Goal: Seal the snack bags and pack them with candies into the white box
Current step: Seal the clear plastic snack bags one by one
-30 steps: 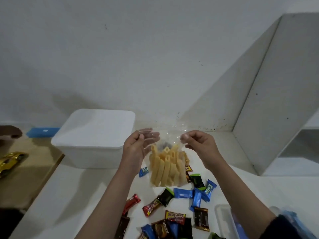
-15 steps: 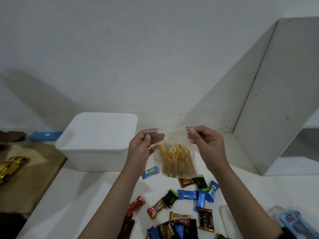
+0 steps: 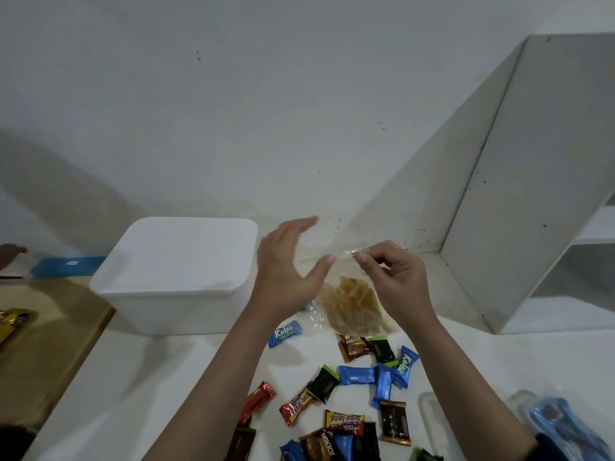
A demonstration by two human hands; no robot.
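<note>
A clear snack bag (image 3: 349, 304) of yellow stick snacks hangs in front of me, held by its top edge. My right hand (image 3: 392, 277) pinches that top edge at its right corner. My left hand (image 3: 286, 271) is open with fingers spread, just left of the bag and off it. The white box (image 3: 176, 277) stands to the left with its lid on. Several wrapped candies (image 3: 359, 374) in blue, black, red and brown lie scattered on the white table below my arms.
A white shelf unit (image 3: 532, 181) rises at the right against the wall. A clear container (image 3: 429, 407) and a bag with blue wrappers (image 3: 559, 424) sit at the lower right. A wooden surface with a gold toy car (image 3: 13, 322) lies at the left.
My left hand has let go of the bag's top edge and opened. The bag now hangs from my right hand alone and sits lower and further right.
</note>
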